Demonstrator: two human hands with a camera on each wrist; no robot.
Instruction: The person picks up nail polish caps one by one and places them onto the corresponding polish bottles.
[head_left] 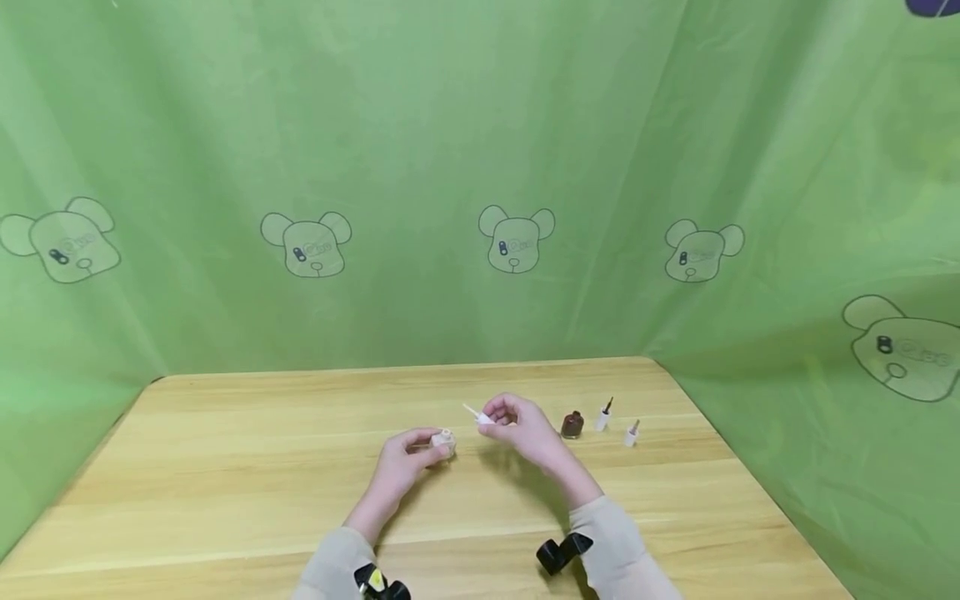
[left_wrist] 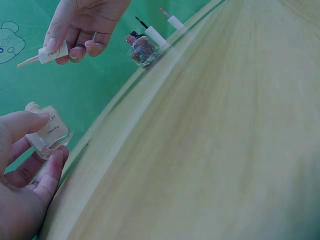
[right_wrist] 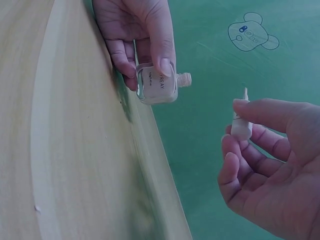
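My left hand [head_left: 401, 460] grips a small glass nail polish bottle [left_wrist: 50, 130] of pale polish, its neck uncapped. In my right hand [head_left: 525, 429] a white nail polish cap [left_wrist: 53, 53] is pinched between thumb and fingers, its pale brush [left_wrist: 29, 61] pointing out to the left in the head view. The cap and the bottle are apart, with the cap to the right of the bottle and slightly farther back. In the right wrist view the bottle [right_wrist: 158, 84] shows printed lettering and a bare threaded neck.
On the table [head_left: 247, 492], right of my right hand, stands a dark red glitter polish bottle [head_left: 572, 426] without its cap. Beside it two white caps stand brush-up, one dark-brushed cap [head_left: 602, 418] and one pinkish-brushed cap [head_left: 632, 436]. A green curtain [head_left: 420, 150] surrounds the table.
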